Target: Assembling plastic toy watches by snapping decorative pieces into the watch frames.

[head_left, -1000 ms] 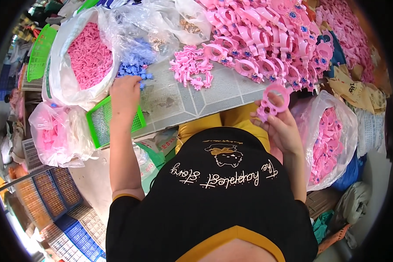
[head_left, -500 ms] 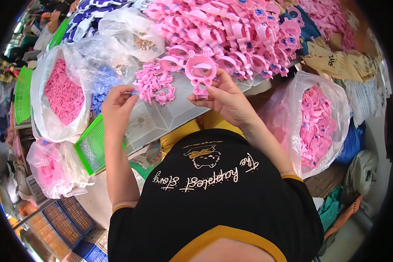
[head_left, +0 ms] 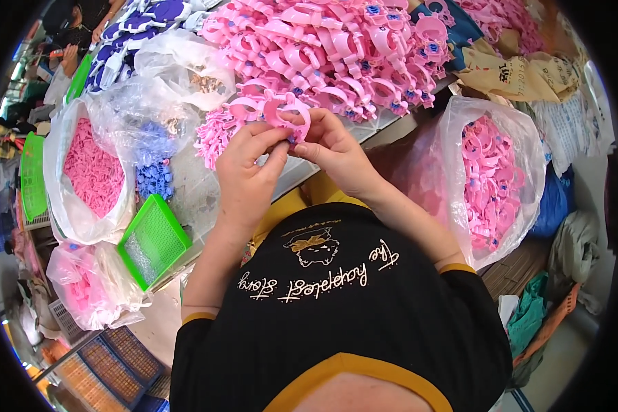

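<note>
In front of my chest both hands meet at one pink plastic piece (head_left: 303, 118) with a large open ring on top. My right hand (head_left: 336, 156) grips its lower right side between thumb and fingers. My left hand (head_left: 244, 175) is closed in a pinch at its lower left, where a bit of a small blue part (head_left: 290, 140) shows between the fingertips. How the blue part sits against the pink piece is mostly hidden. Just left of the pink piece lies a heap of small pink parts (head_left: 215, 137), partly behind my left hand.
A large pile of similar pink pieces with blue bits (head_left: 336, 48) covers the table's far side. To the left are loose blue parts (head_left: 154, 172), a bag of small pink parts (head_left: 93, 168) and a green basket (head_left: 154, 240). An open plastic bag (head_left: 453, 185) of pink pieces stands right.
My left hand has moved right, bringing the small blue part to the pink piece. The pink piece has come slightly left and tilted, and its lower end is now between both hands.
</note>
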A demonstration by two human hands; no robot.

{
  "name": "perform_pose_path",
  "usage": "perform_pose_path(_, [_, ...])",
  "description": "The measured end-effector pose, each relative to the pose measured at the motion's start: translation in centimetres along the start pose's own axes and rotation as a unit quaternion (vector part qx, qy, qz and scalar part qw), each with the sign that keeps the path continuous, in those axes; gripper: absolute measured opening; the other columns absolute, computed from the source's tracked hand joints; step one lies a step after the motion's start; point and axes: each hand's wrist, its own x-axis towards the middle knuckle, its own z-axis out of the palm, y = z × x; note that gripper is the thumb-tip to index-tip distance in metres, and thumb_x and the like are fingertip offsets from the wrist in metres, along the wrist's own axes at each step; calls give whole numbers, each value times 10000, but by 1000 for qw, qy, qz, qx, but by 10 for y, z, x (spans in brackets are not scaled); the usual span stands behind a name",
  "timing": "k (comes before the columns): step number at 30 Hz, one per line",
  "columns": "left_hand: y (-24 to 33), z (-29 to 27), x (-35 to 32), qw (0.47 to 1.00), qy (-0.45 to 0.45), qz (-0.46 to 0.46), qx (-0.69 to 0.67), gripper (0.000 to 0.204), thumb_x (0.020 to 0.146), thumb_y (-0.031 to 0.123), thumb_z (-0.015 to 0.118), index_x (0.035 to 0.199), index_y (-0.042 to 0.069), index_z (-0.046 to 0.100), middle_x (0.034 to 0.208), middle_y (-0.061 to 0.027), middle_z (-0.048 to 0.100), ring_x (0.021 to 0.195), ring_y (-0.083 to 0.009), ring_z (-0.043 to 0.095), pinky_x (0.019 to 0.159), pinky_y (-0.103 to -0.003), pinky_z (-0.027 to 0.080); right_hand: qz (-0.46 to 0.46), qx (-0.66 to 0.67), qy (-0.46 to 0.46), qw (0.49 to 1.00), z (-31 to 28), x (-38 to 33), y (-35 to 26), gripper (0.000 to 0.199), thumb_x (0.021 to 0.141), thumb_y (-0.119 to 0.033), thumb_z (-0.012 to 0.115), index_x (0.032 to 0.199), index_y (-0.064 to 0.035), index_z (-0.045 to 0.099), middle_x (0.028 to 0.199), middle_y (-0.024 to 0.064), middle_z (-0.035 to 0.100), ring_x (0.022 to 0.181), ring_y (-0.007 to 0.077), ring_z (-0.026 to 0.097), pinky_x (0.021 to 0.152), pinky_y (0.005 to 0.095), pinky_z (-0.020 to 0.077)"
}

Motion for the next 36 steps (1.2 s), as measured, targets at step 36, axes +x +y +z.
perform_pose_path(36, [-152, -172, 69, 874, 232, -48, 425, 200, 938, 92, 588, 1050, 41, 746, 991, -170, 739, 943, -349, 704, 844, -456, 550, 24, 197, 53, 979, -14, -22, -18, 385, 1037, -111, 579, 1405, -122, 465, 1302, 109, 618, 1146, 300, 672, 999, 466, 563])
